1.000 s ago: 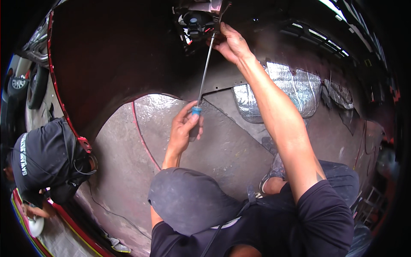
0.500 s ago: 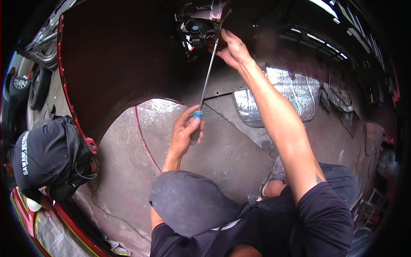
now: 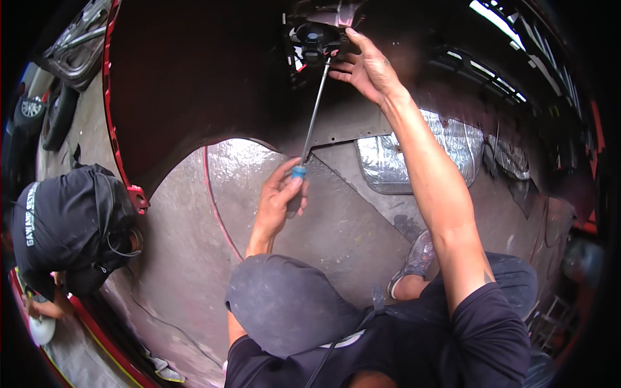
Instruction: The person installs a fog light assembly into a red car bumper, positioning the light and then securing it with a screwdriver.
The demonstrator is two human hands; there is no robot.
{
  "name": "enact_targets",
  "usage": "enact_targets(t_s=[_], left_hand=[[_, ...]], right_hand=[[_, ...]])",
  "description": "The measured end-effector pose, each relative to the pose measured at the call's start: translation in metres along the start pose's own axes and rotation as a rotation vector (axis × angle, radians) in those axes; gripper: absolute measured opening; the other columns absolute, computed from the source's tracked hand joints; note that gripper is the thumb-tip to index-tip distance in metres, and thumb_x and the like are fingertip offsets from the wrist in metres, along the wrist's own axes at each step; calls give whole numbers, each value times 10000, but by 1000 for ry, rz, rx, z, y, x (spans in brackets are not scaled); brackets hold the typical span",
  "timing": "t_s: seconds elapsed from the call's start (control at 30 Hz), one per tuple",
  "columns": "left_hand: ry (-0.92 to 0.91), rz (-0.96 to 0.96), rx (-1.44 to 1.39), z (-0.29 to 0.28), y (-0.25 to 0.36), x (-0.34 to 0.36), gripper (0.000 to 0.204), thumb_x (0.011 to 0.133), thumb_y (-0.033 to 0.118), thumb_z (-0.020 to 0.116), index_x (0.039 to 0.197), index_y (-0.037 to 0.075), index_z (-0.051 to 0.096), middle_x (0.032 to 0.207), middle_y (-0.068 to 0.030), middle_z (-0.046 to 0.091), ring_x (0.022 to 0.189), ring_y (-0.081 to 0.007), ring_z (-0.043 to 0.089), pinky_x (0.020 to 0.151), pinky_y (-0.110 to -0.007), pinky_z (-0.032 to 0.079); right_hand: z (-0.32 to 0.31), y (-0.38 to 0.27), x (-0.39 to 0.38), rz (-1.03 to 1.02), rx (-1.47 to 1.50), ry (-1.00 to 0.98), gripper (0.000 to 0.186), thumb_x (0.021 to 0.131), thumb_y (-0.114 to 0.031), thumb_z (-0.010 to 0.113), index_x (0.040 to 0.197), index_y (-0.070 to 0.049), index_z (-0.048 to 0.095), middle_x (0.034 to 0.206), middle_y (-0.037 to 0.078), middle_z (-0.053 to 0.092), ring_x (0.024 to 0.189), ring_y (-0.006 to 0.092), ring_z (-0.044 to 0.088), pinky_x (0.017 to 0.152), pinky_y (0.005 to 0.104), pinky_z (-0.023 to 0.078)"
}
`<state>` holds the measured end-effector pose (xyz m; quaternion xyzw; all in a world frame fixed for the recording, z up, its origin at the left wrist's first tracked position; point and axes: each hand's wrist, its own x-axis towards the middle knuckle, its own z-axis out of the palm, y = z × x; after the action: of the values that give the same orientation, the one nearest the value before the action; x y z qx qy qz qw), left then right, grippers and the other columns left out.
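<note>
A screwdriver (image 3: 316, 107) with a long metal shaft and a blue-collared handle slants upward, and my left hand (image 3: 280, 194) is wrapped round its handle. Its tip reaches the lower right edge of a black fixture with a rounded face (image 3: 313, 43), set in an opening of the dark panel (image 3: 194, 71). Beside that tip, my right hand (image 3: 370, 70) has its fingers spread and thumb raised, the thumb close to the right side of the fixture. Whether the thumb touches it I cannot tell.
A co-worker in a dark top (image 3: 71, 226) crouches at the left by a red edged panel (image 3: 110, 333). A red hose (image 3: 213, 200) runs over the floor. Silver foil-faced sheets (image 3: 385, 169) lie beyond my right forearm. A wheel (image 3: 60, 124) stands at the far left.
My right hand has opened out from beside the screwdriver tip and shifted right. The view has moved slightly. The co-worker's arm has shifted, and a hand now shows.
</note>
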<state>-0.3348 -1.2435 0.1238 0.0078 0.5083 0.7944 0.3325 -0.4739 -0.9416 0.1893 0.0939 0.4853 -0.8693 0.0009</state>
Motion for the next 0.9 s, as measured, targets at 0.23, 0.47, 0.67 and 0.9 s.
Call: enact_targets(t_s=[0.23, 0.47, 0.67, 0.9], left_hand=[[-8, 3, -8, -2, -2, 0, 508, 1015, 170, 653, 1476, 33, 488, 885, -116, 639, 638, -173, 632, 495, -284, 505], [-10, -17, -17, 3, 1, -1, 493, 1016, 176, 648, 1456, 14, 497, 887, -90, 640, 649, -157, 629, 509, -281, 496], [-40, -27, -36, 4, 1, 2, 510, 1023, 185, 645, 1481, 36, 480, 886, -119, 636, 632, -169, 630, 482, -284, 505], [-45, -49, -35, 9, 3, 4, 477, 1028, 155, 623, 1466, 21, 490, 883, -98, 637, 644, -166, 627, 501, -288, 501]], right_hand=[[-6, 3, 5, -12, 10, -9, 382, 999, -375, 699, 1304, -166, 605, 1144, 125, 672, 1051, 250, 651, 885, 404, 547], [-11, 3, 6, -17, 1, -49, 350, 1021, -360, 674, 1301, -163, 604, 1142, 118, 676, 1036, 239, 652, 870, 386, 545], [-13, 3, 7, -30, -66, -54, 368, 1031, -395, 652, 1319, -175, 590, 1171, 113, 679, 1050, 242, 654, 881, 382, 536], [-15, 5, 10, -29, -100, -61, 686, 996, -426, 696, 1538, -145, 382, 1352, 163, 587, 1159, 347, 635, 1015, 537, 497]])
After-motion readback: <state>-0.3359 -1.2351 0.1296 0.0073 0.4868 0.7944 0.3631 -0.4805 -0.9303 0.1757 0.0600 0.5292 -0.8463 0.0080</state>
